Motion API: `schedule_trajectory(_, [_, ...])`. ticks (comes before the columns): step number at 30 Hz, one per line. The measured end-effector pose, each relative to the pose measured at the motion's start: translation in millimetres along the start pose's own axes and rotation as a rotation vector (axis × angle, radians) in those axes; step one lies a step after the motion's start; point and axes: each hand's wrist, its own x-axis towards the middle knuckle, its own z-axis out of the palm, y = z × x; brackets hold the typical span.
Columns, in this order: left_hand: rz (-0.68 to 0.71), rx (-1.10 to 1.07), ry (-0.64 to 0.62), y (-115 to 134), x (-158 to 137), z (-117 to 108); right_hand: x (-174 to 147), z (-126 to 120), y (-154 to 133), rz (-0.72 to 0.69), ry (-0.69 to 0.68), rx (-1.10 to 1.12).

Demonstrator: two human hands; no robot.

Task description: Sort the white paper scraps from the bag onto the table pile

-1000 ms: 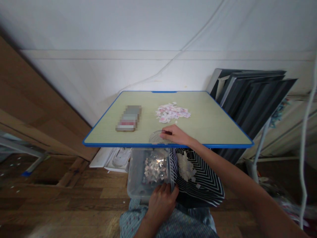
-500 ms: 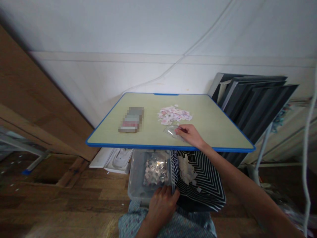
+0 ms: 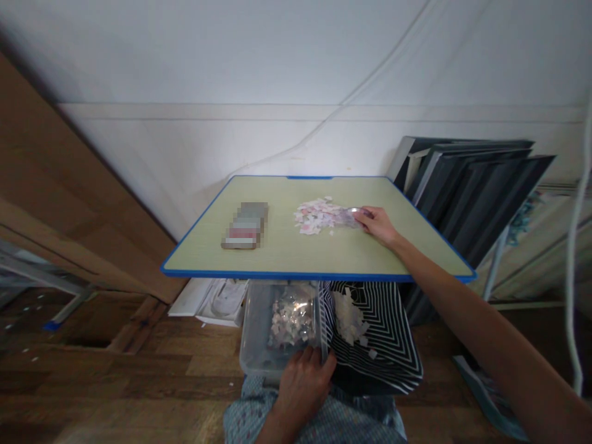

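Observation:
My right hand (image 3: 379, 226) pinches a clear, curved piece of plastic (image 3: 351, 216) over the right side of a heap of small pinkish-white paper scraps (image 3: 317, 216). The heap lies on the pale yellow tabletop (image 3: 277, 259). Below the table's front edge, my left hand (image 3: 305, 376) has its fingers wrapped over the near rims where a translucent plastic tub (image 3: 254, 351) meets a black-and-white striped bag (image 3: 383, 345). Inside the tub is a shiny clear bag of scraps (image 3: 292, 314). More pale scraps (image 3: 349, 317) lie in the striped bag.
A blurred-out flat object (image 3: 246, 227) lies on the table's left part. Dark panels (image 3: 476, 185) lean against the wall at right. Cardboard (image 3: 69, 185) stands at left, and a white box (image 3: 222, 302) is on the floor. A white cable (image 3: 324, 120) runs along the wall.
My right hand has moved away from the front edge, up and to the right, bringing the clear plastic piece onto the heap's right side. My left hand stays put.

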Motion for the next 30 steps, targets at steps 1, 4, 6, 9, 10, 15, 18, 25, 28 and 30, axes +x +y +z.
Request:
schedule_trajectory(1, [-0.003, 0.000, 0.000, 0.0, -0.2, 0.4, -0.5, 1.3, -0.1, -0.019, -0.012, -0.019])
schedule_trajectory(4, [-0.019, 0.000, 0.009, 0.0, -0.5, 0.8, -2.6, 3.0, -4.7, -0.044, -0.088, -0.064])
schedule_trajectory(6, [-0.020, -0.005, 0.016, 0.0, -0.4, 0.2, -3.0, 2.6, -6.5, -0.024, -0.081, -0.040])
schedule_trajectory(9, [-0.008, -0.006, -0.005, 0.2, 0.2, -1.6, -1.6, 2.2, -5.3, -0.024, 0.050, -0.003])
schedule_trajectory(10, [-0.007, -0.005, -0.016, 0.1, 0.3, -2.2, -0.9, 2.4, -4.6, -0.036, 0.079, -0.019])
schedule_trajectory(15, [-0.011, -0.008, -0.045, -0.5, 0.5, -4.0, -0.1, 4.0, -4.6, -0.061, -0.007, -0.108])
schedule_trajectory(18, [-0.010, -0.009, -0.052, -0.4, 0.4, -4.9, -1.3, 3.6, -5.2, -0.075, 0.064, -0.099])
schedule_trajectory(25, [-0.018, -0.005, -0.036, 0.9, -0.9, -5.8, -2.9, 2.3, -6.4, -0.032, 0.002, -0.065])
schedule_trajectory(28, [-0.021, -0.005, -0.013, 0.6, -1.1, -4.1, -1.7, 2.8, -5.0, -0.044, 0.063, -0.069])
schedule_trajectory(30, [-0.018, -0.006, -0.002, 0.1, -0.8, -2.8, -0.9, 2.9, -3.6, -0.046, 0.034, -0.078])
